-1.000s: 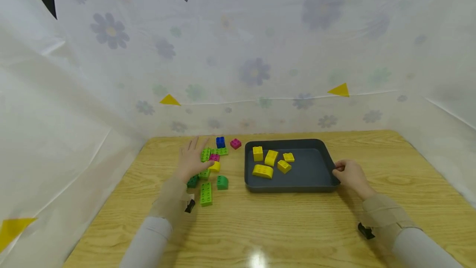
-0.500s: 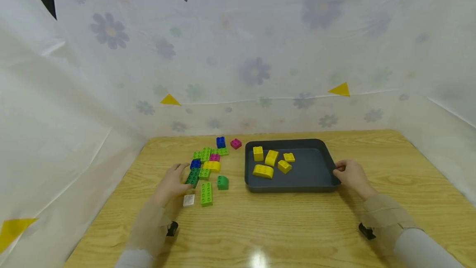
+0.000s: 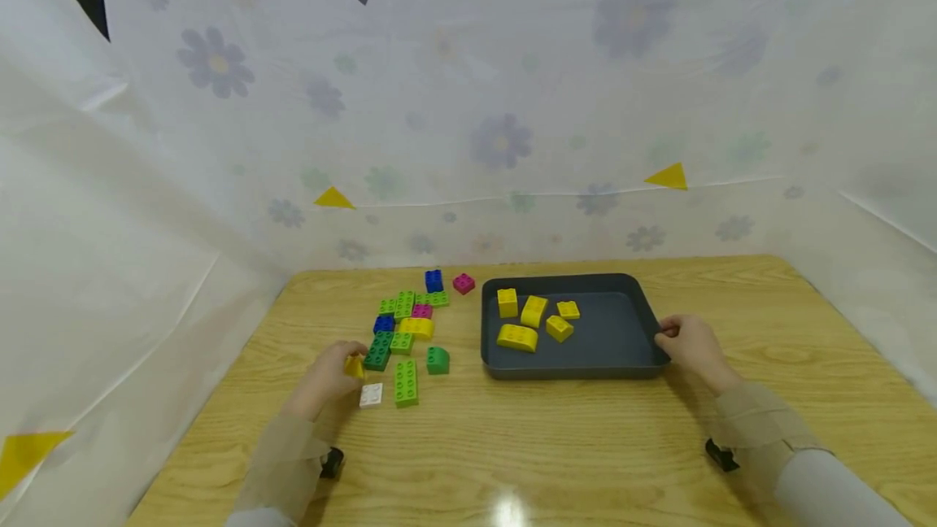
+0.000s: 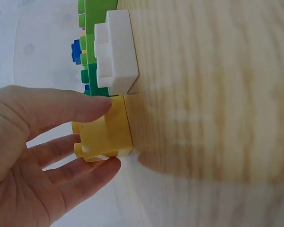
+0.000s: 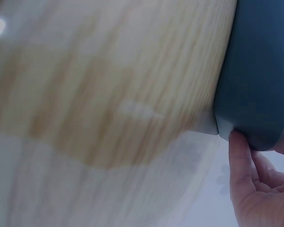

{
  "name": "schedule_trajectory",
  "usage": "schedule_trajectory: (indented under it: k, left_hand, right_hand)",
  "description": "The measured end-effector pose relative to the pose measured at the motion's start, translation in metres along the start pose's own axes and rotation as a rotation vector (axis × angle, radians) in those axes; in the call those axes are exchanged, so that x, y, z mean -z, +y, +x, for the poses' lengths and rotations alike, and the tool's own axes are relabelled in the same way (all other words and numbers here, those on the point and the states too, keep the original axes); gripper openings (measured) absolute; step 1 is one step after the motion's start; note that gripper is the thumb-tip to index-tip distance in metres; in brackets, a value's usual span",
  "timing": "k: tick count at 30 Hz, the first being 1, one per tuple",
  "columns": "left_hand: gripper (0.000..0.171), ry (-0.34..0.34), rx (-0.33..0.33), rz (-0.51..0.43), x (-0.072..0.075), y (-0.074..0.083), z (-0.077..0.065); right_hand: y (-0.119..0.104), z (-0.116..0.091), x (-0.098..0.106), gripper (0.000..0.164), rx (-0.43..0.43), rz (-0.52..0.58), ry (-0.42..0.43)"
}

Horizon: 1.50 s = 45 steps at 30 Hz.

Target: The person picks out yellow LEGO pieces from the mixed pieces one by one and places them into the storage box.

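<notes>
My left hand [image 3: 327, 376] is at the left side of the table, with a yellow toy brick [image 4: 106, 132] between its thumb and fingers. In the left wrist view that brick is down at the wooden surface, studs toward the palm. A white brick [image 3: 371, 395] lies beside the hand, and a dark green brick [image 3: 378, 350] is just beyond the fingertips. My right hand [image 3: 694, 348] pinches the right wall of a dark grey tray [image 3: 578, 372], thumb inside the rim and fingers outside. Several yellow bricks [image 3: 517, 337] lie in the tray's left half.
Left of the tray lie loose bricks: light green [image 3: 406, 382], a green curved one [image 3: 437, 359], a yellow one [image 3: 417, 328], blue [image 3: 434, 280] and pink [image 3: 464, 283]. Behind the wooden table [image 3: 468, 454] hangs a flowered white sheet [image 3: 439, 145].
My left hand has drawn back toward me and left, away from over the brick pile, and has taken hold of a yellow brick. The right hand and tray stay where they were.
</notes>
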<state>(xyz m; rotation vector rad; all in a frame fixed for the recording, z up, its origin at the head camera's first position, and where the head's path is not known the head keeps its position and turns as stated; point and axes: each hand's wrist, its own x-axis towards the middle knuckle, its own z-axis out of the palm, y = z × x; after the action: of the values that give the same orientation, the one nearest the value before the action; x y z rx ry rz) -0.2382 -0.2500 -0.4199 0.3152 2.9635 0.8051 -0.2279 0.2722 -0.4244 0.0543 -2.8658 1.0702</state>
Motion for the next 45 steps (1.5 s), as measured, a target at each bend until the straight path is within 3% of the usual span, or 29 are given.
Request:
schedule_trajectory:
  k: [12, 23, 27, 31, 34, 39, 45]
  left_hand:
    - [0.034, 0.01, 0.008, 0.002, -0.004, -0.008, 0.001]
    - [0.033, 0.004, 0.023, -0.002, -0.002, -0.005, 0.0]
    - [0.033, -0.011, 0.055, -0.014, 0.001, -0.003, 0.0]
    - [0.034, -0.011, 0.041, 0.005, 0.011, 0.001, 0.004]
    - [0.034, -0.015, 0.021, 0.038, 0.022, 0.009, 0.009]
    - [0.034, -0.058, 0.047, 0.065, 0.038, 0.032, 0.02]
    - [0.035, -0.109, 0.058, 0.084, 0.046, 0.066, 0.042]
  right_hand:
    - [0.0, 0.0, 0.001, 0.03, 0.014, 0.001, -0.001]
    - [0.0, -0.002, 0.001, 0.03, 0.012, 0.017, -0.01]
    - [0.0, -0.002, 0.001, 0.03, 0.006, 0.019, -0.017]
    - [0.001, -0.002, 0.001, 0.03, 0.001, 0.023, -0.023]
    - [0.001, -0.002, 0.001, 0.03, 0.0, 0.025, -0.023]
    - [0.0, -0.002, 0.001, 0.031, -0.005, 0.019, -0.027]
    - [-0.003, -0.001, 0.002, 0.032, -0.019, 0.01, -0.029]
